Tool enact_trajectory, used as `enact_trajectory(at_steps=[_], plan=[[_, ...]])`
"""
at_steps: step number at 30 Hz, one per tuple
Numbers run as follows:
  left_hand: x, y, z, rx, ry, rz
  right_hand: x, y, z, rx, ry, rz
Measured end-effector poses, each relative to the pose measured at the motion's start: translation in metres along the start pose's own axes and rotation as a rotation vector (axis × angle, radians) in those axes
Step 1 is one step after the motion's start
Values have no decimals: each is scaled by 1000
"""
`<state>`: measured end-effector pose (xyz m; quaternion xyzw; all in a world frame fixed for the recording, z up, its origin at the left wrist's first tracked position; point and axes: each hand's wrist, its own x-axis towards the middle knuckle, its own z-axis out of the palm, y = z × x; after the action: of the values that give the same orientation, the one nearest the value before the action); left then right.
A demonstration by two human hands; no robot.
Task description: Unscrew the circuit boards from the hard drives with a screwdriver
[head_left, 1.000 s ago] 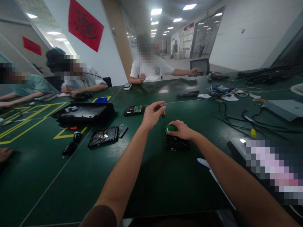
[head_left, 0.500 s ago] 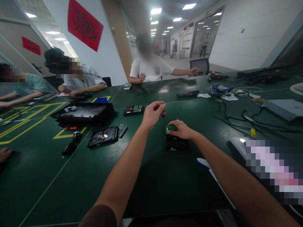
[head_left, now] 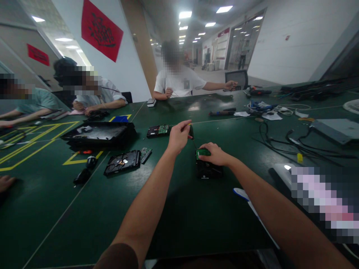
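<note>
Gripping a slim, dark screwdriver (head_left: pixel 192 132), the left hand (head_left: pixel 181 135) hovers near the far left corner of the black rectangular hard drive (head_left: pixel 209 172) on the dark-green tabletop (head_left: pixel 182 224); the right hand (head_left: pixel 213 153) grasps this drive, partly covering its green circuit board (head_left: pixel 203 152). Left of the drive lie a flat black casing (head_left: pixel 122 163) and shallow black tray (head_left: pixel 109 131); right, tangled black cables (head_left: pixel 290 144).

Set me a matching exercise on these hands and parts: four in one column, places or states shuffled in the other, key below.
1. left hand
2. grey metal box
3. right hand
4. loose circuit board

A. beside another hard drive
B. on the hard drive below it
C. gripping a screwdriver
D. beside black cables

Pairs: 1-C; 2-D; 3-B; 4-A
</note>
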<state>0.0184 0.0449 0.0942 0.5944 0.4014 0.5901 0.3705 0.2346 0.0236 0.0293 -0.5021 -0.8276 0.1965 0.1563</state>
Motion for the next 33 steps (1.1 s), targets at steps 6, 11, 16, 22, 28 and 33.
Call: enact_trajectory(at_steps=[6, 11, 16, 22, 28, 33], plan=[[-1, -6, 1, 97, -4, 93, 1, 2, 1, -11, 4, -9], [1, -6, -6, 219, 43, 140, 2, 4, 3, -3, -8, -5], [1, -3, -3, 82, 9, 88, 2, 3, 1, -1, -10, -2], [-3, 0, 2, -3, 19, 76, 0, 3, 1, -3, -6, -15], [-5, 2, 4, -14, 41, 75, 1, 3, 3, -17, 9, -11], [-5, 4, 4, -21, -23, 60, 0, 0, 2, -20, 6, 1]])
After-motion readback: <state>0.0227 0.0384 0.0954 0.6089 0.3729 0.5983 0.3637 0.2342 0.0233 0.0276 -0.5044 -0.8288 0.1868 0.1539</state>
